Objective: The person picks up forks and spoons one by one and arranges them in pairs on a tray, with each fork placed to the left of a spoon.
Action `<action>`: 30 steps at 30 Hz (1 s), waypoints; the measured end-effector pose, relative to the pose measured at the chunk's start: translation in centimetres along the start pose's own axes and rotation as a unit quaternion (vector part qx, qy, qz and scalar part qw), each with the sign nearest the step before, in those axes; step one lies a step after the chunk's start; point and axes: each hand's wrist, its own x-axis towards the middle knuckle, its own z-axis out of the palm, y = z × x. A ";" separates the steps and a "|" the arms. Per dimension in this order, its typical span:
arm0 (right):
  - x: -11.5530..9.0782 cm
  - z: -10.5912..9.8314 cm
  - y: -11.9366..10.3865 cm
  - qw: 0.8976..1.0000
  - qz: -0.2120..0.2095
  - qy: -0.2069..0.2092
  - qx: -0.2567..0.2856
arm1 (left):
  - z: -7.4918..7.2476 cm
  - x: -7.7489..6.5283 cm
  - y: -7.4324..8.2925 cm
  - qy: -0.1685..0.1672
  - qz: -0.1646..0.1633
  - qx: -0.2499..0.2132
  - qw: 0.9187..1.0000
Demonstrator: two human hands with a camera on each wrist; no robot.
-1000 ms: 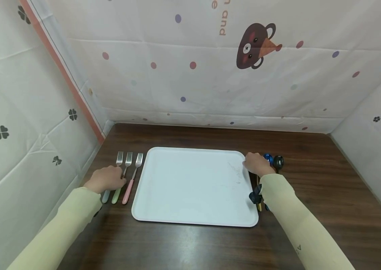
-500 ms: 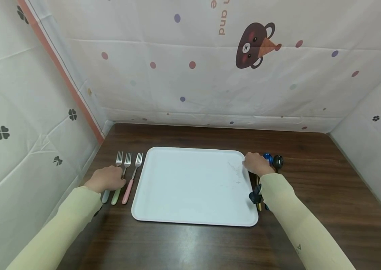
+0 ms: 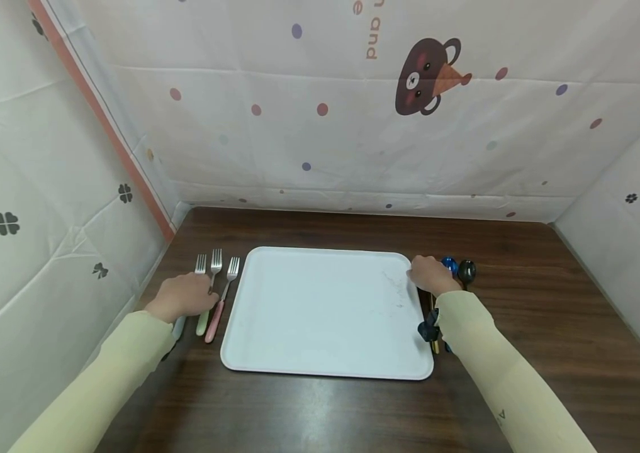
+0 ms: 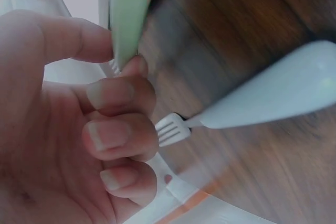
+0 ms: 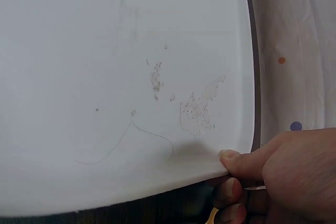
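Note:
My left hand (image 3: 181, 296) pinches a green-handled fork (image 4: 128, 14) between thumb and forefinger, the other fingers curled. That fork lies between a pale blue-handled fork (image 4: 268, 90) on its left and a pink-handled fork (image 3: 215, 319) on its right. In the head view, all three have their tines pointing away from me. A white rectangular tray (image 3: 325, 314) fills the middle of the table. At the tray's far right corner, my right hand (image 3: 433, 275) grips the rim, thumb on top and fingers beneath, as the right wrist view shows.
Beside the right hand lie a black spoon (image 3: 467, 272) and a blue spoon (image 3: 450, 265), their handles partly hidden by my forearm. A gold handle (image 3: 435, 347) shows near the tray's right edge. Patterned sheets (image 3: 308, 132) enclose the brown table (image 3: 308, 409) at back and sides.
The left hand has shifted slightly right and away from me, and the green-handled fork has moved with it, closer to the pink one. My right hand and the tray have stayed put.

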 end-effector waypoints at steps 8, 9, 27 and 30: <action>-0.1 0.2 0.0 1.000 0.002 0.006 0.001 | -0.4 0.0 1.6 0.022 0.024 0.004 0.999; -0.1 0.2 0.0 1.000 0.003 0.006 0.001 | -0.4 0.1 1.9 0.025 0.026 0.005 0.999; 0.2 0.3 0.0 1.000 0.012 0.007 -0.001 | 0.5 1.0 5.8 0.042 0.043 -0.016 0.998; 0.2 0.2 0.0 1.000 0.014 0.006 0.001 | 0.7 1.1 6.2 0.042 0.047 -0.014 0.998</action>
